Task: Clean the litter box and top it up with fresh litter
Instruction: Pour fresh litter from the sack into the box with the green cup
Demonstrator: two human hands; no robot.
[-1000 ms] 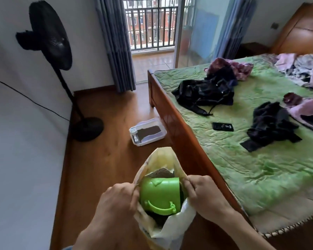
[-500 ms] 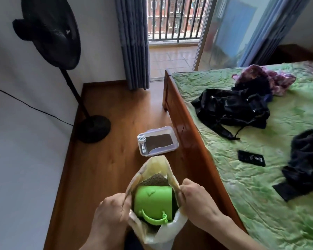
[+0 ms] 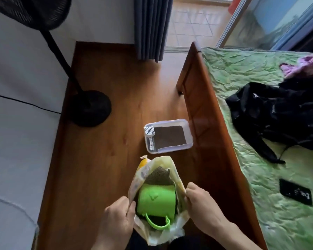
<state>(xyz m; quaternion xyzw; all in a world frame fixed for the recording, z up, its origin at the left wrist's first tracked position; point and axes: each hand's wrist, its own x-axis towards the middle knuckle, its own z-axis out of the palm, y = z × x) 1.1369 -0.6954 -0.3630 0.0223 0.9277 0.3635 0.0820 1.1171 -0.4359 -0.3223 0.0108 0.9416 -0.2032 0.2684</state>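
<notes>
Pinching the near-left rim of a pale yellow litter bag (image 3: 172, 170), the left hand (image 3: 116, 221) pulls it open; the right hand (image 3: 201, 208) pinches the opposite rim; inside the bag a green bucket (image 3: 156, 202) lies on its side against grey-green litter (image 3: 159, 177); beyond the bag, on the wooden floor (image 3: 101, 159) beside the bed frame (image 3: 211, 123), sits the litter box (image 3: 187, 136), with a white scoop (image 3: 150, 137) lying along its left edge; a fan base (image 3: 89, 108) stands by the wall.

No words or numbers can be read — the print on the litter bag (image 3: 140, 179) is too blurred.
</notes>
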